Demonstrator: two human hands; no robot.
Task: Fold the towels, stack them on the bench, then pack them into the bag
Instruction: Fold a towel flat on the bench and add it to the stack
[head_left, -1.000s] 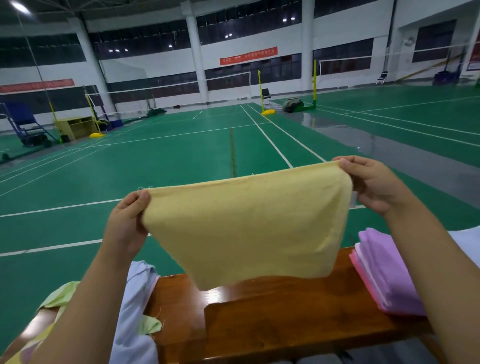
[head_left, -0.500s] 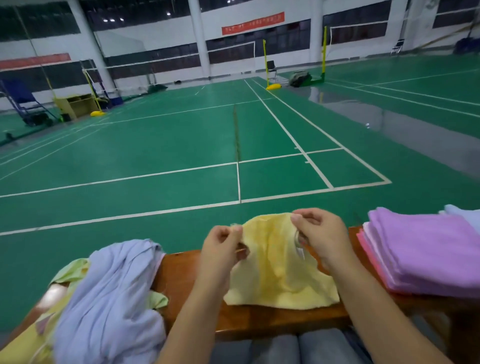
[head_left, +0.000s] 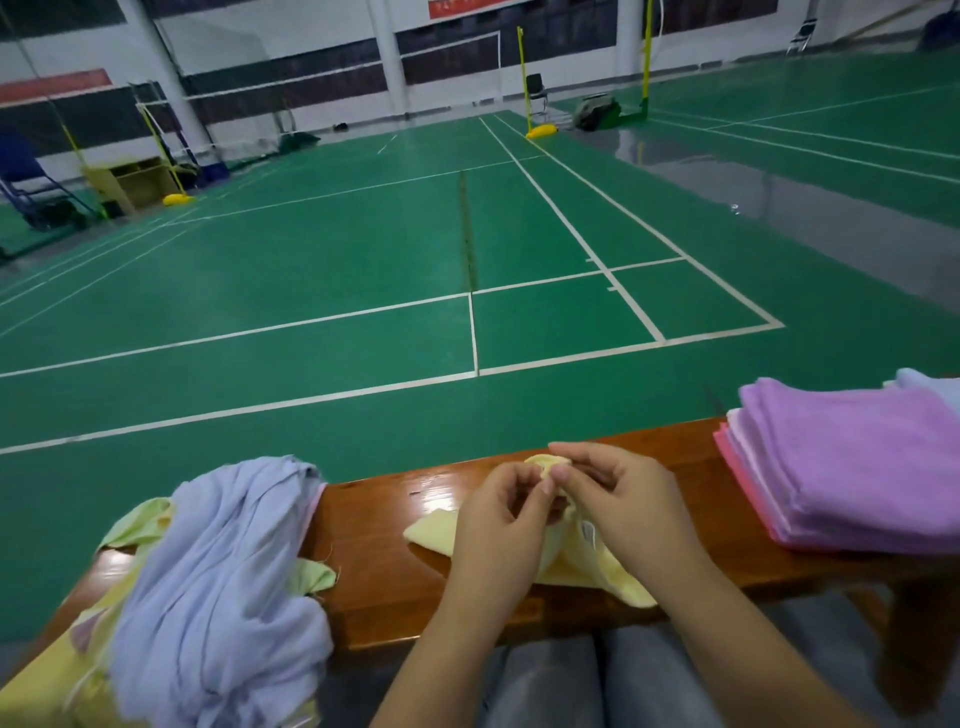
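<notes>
We have a single head-worn, wide-angle view. It looks forward and down from seated height across the wooden bench (head_left: 384, 582), close below, onto the green badminton court (head_left: 322, 270) and the far hall wall (head_left: 291, 57) beyond.

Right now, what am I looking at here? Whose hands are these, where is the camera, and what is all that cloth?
No machine here: a person wears a camera on the head, looking forward and down, so you see their own two hands. They sit at a wooden bench beside a green badminton court. The left hand and right hand pinch together the corners of a yellow towel, whose lower part rests on the bench. On the right sits a stack of folded towels, purple on top, pink beneath. On the left lies a pile of unfolded towels, a lavender one uppermost.
</notes>
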